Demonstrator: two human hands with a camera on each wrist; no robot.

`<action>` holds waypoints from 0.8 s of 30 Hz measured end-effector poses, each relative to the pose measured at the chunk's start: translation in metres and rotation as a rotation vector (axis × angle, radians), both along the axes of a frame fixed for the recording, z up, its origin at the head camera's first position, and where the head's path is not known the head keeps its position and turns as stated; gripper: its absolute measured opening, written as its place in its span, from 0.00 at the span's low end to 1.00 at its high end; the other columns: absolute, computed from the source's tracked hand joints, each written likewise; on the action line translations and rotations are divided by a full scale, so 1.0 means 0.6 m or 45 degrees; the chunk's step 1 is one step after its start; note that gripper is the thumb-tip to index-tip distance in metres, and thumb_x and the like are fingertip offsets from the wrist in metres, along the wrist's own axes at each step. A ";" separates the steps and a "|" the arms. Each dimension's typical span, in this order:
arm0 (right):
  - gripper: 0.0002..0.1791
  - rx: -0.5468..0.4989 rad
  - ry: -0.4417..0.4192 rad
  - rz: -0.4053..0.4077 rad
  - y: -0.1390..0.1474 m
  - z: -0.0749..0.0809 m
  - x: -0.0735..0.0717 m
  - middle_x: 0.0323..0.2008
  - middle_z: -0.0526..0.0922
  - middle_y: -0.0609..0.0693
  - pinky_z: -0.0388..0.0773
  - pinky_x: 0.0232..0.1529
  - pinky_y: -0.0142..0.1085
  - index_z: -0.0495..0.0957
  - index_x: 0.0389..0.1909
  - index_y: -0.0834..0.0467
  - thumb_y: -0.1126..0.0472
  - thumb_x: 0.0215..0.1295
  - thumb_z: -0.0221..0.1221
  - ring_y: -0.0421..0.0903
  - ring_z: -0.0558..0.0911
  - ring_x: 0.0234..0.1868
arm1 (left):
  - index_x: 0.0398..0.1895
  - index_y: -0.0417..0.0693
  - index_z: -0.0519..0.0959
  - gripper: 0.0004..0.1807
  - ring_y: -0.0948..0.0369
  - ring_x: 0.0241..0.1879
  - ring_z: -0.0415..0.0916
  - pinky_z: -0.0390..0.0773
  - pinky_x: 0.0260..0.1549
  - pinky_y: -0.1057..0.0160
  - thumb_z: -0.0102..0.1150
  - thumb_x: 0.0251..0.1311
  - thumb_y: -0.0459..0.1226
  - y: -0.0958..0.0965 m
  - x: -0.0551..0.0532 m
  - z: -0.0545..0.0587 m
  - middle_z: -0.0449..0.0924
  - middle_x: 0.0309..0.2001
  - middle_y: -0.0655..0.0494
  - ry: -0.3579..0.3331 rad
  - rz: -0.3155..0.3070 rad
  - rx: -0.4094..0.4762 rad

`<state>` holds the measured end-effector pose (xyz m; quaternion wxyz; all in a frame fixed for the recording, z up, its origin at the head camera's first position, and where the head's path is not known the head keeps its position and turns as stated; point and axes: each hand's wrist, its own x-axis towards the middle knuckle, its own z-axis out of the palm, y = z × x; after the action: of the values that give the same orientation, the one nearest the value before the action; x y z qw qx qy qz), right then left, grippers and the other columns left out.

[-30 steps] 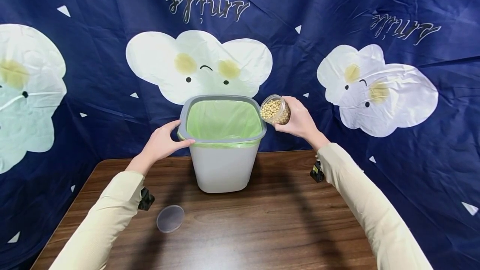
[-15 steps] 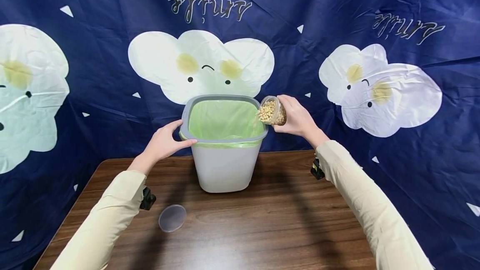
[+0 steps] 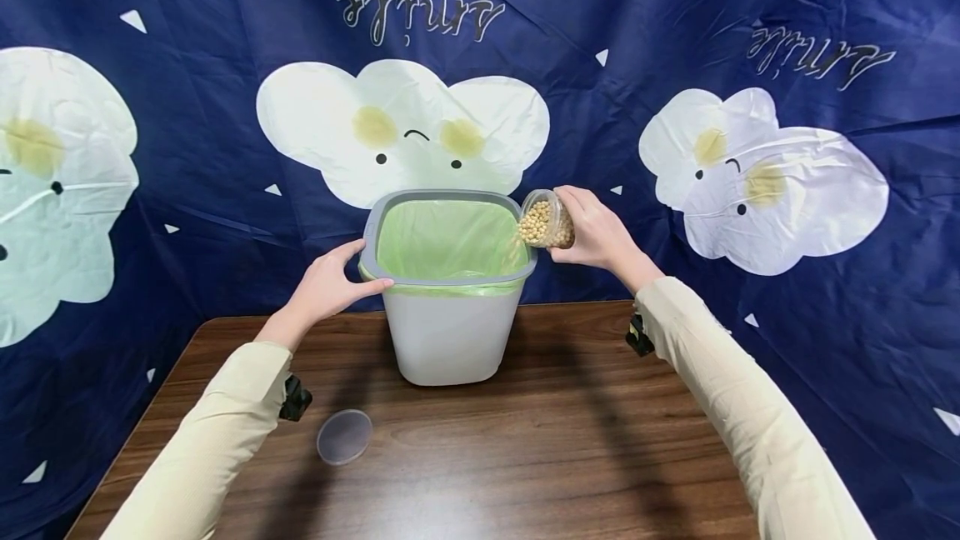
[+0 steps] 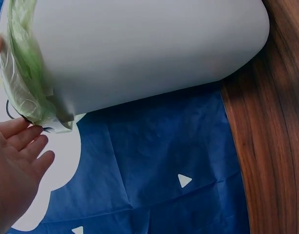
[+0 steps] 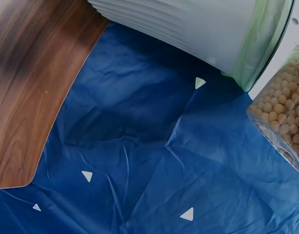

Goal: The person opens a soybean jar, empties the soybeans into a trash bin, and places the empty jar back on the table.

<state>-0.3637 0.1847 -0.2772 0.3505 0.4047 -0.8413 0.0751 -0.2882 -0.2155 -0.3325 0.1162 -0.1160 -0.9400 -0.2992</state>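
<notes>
The right hand grips a clear jar, tilted with its mouth away from the palm. Pale beans spill from it into the green liner of the bin, which stands between both hands. The left hand has its fingers fairly straight, thumb and fingertips touching the rim. Nearer the person than that hand, a clear disc lies on the counter.

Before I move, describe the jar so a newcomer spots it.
On the wooden table stands a white bin with a green liner. At its upper right, the right hand holds the tilted jar. Unlike the opaque bin, it is clear and shows pale beans.
</notes>
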 end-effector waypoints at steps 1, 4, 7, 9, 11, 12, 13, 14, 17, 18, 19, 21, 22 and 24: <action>0.45 0.006 0.002 0.003 -0.001 0.001 0.000 0.52 0.71 0.63 0.69 0.54 0.47 0.66 0.55 0.69 0.51 0.32 0.66 0.58 0.69 0.54 | 0.66 0.35 0.57 0.51 0.44 0.63 0.55 0.59 0.58 0.44 0.60 0.46 0.60 0.000 0.000 0.000 0.59 0.64 0.39 -0.007 0.001 -0.002; 0.45 0.025 0.008 0.009 -0.003 0.003 0.000 0.52 0.71 0.63 0.69 0.53 0.48 0.66 0.55 0.70 0.51 0.33 0.66 0.58 0.70 0.53 | 0.66 0.36 0.57 0.52 0.44 0.64 0.55 0.58 0.58 0.44 0.59 0.46 0.61 0.001 -0.001 0.000 0.58 0.65 0.39 -0.023 0.002 -0.001; 0.45 0.048 0.026 0.004 -0.005 0.004 0.000 0.52 0.71 0.64 0.69 0.53 0.47 0.66 0.55 0.70 0.51 0.33 0.66 0.59 0.70 0.53 | 0.66 0.37 0.57 0.52 0.44 0.64 0.55 0.59 0.58 0.44 0.60 0.46 0.61 0.001 -0.001 -0.001 0.58 0.65 0.39 -0.027 0.004 0.010; 0.45 0.065 0.042 -0.001 -0.005 0.004 0.000 0.52 0.71 0.64 0.69 0.53 0.47 0.66 0.55 0.71 0.51 0.32 0.67 0.58 0.70 0.53 | 0.66 0.37 0.57 0.52 0.43 0.63 0.55 0.59 0.58 0.43 0.60 0.46 0.61 0.001 -0.001 -0.001 0.58 0.65 0.39 -0.024 0.004 0.014; 0.46 0.081 0.054 0.001 -0.007 0.005 0.000 0.52 0.71 0.64 0.69 0.54 0.47 0.66 0.55 0.71 0.52 0.32 0.67 0.59 0.70 0.53 | 0.66 0.37 0.57 0.51 0.43 0.63 0.55 0.59 0.57 0.43 0.60 0.46 0.61 0.000 0.000 -0.001 0.59 0.64 0.39 -0.019 0.005 0.017; 0.46 0.089 0.058 0.001 -0.008 0.006 0.000 0.52 0.71 0.64 0.69 0.54 0.47 0.65 0.55 0.71 0.52 0.32 0.67 0.59 0.70 0.53 | 0.66 0.37 0.57 0.51 0.43 0.63 0.55 0.59 0.57 0.43 0.60 0.46 0.61 -0.001 0.000 -0.001 0.59 0.64 0.39 -0.017 0.004 0.018; 0.46 0.097 0.059 0.000 -0.008 0.006 0.000 0.52 0.71 0.64 0.69 0.54 0.47 0.65 0.55 0.71 0.52 0.32 0.67 0.59 0.70 0.53 | 0.66 0.37 0.57 0.51 0.43 0.63 0.55 0.59 0.58 0.43 0.60 0.46 0.61 -0.001 0.000 -0.001 0.59 0.64 0.39 -0.017 0.004 0.018; 0.46 0.104 0.060 0.000 -0.008 0.006 0.000 0.52 0.71 0.64 0.68 0.54 0.47 0.65 0.55 0.70 0.51 0.32 0.67 0.59 0.70 0.54 | 0.66 0.37 0.57 0.51 0.43 0.63 0.55 0.59 0.58 0.43 0.60 0.46 0.61 -0.001 0.000 -0.001 0.59 0.64 0.39 -0.016 0.002 0.017; 0.45 0.113 0.069 0.006 -0.009 0.007 0.000 0.52 0.71 0.64 0.69 0.54 0.47 0.66 0.55 0.70 0.51 0.32 0.67 0.59 0.70 0.53 | 0.67 0.37 0.56 0.51 0.43 0.64 0.54 0.58 0.58 0.43 0.60 0.46 0.61 -0.001 0.000 -0.002 0.58 0.65 0.40 -0.022 0.003 0.021; 0.45 0.113 0.069 0.007 -0.010 0.007 0.000 0.52 0.71 0.64 0.69 0.54 0.47 0.66 0.54 0.70 0.51 0.32 0.67 0.59 0.70 0.53 | 0.67 0.37 0.56 0.51 0.43 0.64 0.54 0.58 0.58 0.43 0.60 0.46 0.61 -0.001 0.000 -0.002 0.58 0.65 0.40 -0.024 0.003 0.022; 0.45 0.115 0.070 0.010 -0.010 0.008 0.000 0.52 0.71 0.64 0.69 0.54 0.47 0.66 0.54 0.70 0.51 0.32 0.67 0.59 0.70 0.53 | 0.67 0.37 0.56 0.51 0.43 0.64 0.54 0.58 0.58 0.43 0.60 0.46 0.61 -0.001 0.000 -0.002 0.58 0.65 0.40 -0.024 0.004 0.022; 0.45 0.121 0.072 0.010 -0.011 0.009 0.000 0.52 0.71 0.64 0.69 0.54 0.47 0.66 0.54 0.70 0.51 0.31 0.67 0.59 0.71 0.53 | 0.67 0.38 0.57 0.51 0.43 0.64 0.54 0.58 0.58 0.43 0.60 0.46 0.61 -0.001 0.000 -0.003 0.58 0.65 0.40 -0.023 0.006 0.023; 0.45 0.123 0.069 0.009 -0.012 0.010 0.000 0.52 0.71 0.64 0.69 0.54 0.47 0.66 0.54 0.70 0.51 0.31 0.67 0.59 0.71 0.53 | 0.66 0.38 0.57 0.51 0.43 0.64 0.55 0.58 0.58 0.43 0.60 0.46 0.61 -0.001 0.000 -0.003 0.58 0.65 0.40 -0.022 0.007 0.023; 0.46 0.132 0.064 0.005 -0.013 0.012 0.001 0.52 0.71 0.64 0.68 0.54 0.47 0.66 0.54 0.70 0.51 0.31 0.67 0.59 0.70 0.53 | 0.66 0.37 0.57 0.51 0.44 0.63 0.55 0.59 0.58 0.43 0.60 0.46 0.61 -0.001 0.000 -0.004 0.59 0.65 0.40 -0.015 0.008 0.027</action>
<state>-0.3630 0.1766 -0.2702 0.3500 0.4256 -0.8342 0.0219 -0.2883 -0.2159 -0.3348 0.1128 -0.1101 -0.9378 -0.3094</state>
